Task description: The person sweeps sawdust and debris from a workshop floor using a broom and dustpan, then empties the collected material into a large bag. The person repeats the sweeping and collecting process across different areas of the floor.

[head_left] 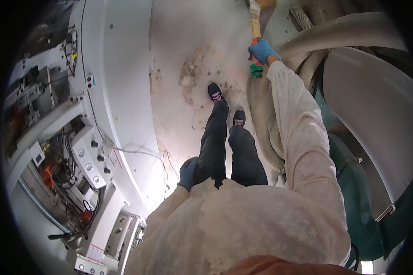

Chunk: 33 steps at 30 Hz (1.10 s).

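Observation:
My right hand (pixel 261 49), in a blue glove, is stretched out ahead to the right. Its fingers are closed round the end of a pole (pixel 255 23) wrapped in pale yellowish material, with red wrapping at the grip and a green end (pixel 256 70) sticking out below. The pole's far end runs out of view at the top. Low beside my left leg, my left hand (pixel 186 175), also blue-gloved, has its fingers curled against a dark rounded thing (pixel 198 170) whose kind I cannot make out.
Long white machinery (pixel 89 158) with gauges, knobs and cables lines the left. Ribbed hoses (pixel 348 30) lie along the right, by a green machine frame (pixel 353 183) and a large pale bag (pixel 371 105). Brown debris (pixel 195 73) is scattered on the floor. A thin cable (pixel 164 167) trails at left.

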Each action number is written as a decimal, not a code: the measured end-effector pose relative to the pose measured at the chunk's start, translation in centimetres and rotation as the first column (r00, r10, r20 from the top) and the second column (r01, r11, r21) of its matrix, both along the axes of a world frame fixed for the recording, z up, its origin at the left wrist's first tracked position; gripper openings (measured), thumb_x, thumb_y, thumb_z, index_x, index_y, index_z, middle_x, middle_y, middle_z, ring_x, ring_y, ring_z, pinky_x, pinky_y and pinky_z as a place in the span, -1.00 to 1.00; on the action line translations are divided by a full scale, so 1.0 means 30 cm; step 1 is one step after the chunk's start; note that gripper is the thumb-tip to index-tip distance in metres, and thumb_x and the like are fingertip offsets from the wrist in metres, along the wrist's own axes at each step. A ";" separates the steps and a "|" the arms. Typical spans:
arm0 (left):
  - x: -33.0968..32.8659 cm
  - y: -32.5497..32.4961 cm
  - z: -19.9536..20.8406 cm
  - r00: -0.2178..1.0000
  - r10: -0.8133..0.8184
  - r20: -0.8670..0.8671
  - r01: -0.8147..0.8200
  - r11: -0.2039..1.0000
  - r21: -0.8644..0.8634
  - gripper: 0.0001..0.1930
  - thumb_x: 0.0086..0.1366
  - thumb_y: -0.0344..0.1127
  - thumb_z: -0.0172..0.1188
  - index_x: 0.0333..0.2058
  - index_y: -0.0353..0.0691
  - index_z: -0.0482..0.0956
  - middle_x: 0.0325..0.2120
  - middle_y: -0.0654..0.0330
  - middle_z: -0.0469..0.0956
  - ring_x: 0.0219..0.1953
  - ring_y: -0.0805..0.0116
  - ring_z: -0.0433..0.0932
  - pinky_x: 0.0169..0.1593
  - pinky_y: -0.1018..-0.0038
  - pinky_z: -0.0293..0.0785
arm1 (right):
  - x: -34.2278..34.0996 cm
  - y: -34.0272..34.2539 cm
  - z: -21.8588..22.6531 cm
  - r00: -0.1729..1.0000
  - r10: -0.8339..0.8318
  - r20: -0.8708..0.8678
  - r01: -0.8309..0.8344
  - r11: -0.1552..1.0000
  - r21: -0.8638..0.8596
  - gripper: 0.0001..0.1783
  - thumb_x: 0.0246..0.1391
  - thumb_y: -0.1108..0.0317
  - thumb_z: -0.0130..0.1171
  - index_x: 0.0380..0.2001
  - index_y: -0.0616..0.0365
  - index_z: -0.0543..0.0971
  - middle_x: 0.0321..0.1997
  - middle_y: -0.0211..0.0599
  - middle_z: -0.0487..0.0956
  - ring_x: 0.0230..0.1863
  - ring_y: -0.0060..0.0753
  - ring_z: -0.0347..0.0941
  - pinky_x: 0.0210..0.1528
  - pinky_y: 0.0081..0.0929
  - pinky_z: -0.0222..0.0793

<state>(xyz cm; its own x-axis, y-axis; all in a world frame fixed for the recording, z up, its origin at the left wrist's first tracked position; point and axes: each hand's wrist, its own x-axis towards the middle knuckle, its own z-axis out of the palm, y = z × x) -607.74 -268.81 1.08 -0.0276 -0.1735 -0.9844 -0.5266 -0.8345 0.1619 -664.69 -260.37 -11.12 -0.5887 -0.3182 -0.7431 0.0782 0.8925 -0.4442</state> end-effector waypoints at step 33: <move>0.966 0.534 0.076 0.998 -0.026 -0.060 0.014 0.983 -0.183 -0.69 0.33 -0.32 0.20 0.00 -0.31 0.62 -0.14 0.17 0.66 -0.12 0.42 0.59 -0.02 0.50 0.52 | 1.501 0.059 -0.005 0.672 0.740 -0.031 -0.728 0.668 0.153 -0.48 0.20 0.32 -0.03 0.16 0.43 0.31 -0.16 0.16 0.64 -0.15 0.05 0.65 -0.17 -0.09 0.58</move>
<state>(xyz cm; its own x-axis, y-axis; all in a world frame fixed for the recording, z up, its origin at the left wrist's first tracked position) -578.77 -252.80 3.34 -0.0925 -0.3484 -0.9328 -0.5271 -0.7776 0.3427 -619.66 -258.59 -11.27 -0.2637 -0.5884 -0.7644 -0.6569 0.6898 -0.3044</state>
